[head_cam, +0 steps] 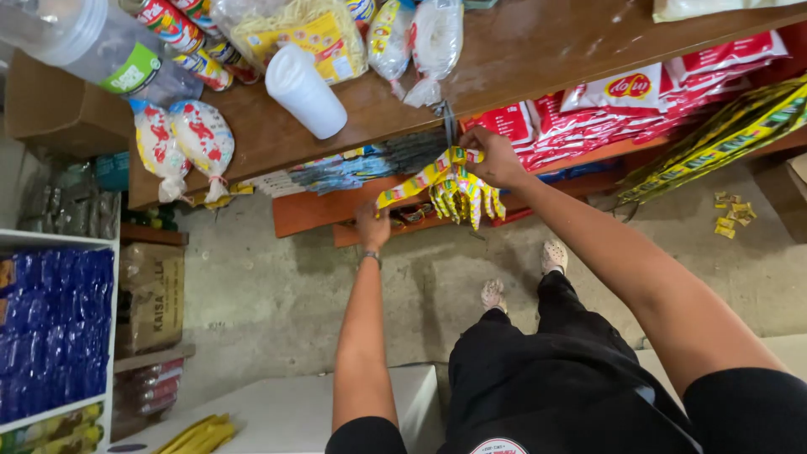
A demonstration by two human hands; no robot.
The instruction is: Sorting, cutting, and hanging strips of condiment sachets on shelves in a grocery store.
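A long yellow strip of small sachets hangs folded below the edge of a brown wooden counter. My right hand grips the strip's upper end at a dark hook or clip under the counter edge. My left hand holds the lower end of the same strip, down and to the left. A bunch of yellow sachets dangles between the two hands.
On the counter lie a white plastic cup, noodle packs, tins and tied bags. Red packets and yellow-green strips fill lower shelves. A white rack with blue packets stands left. My feet stand on concrete floor.
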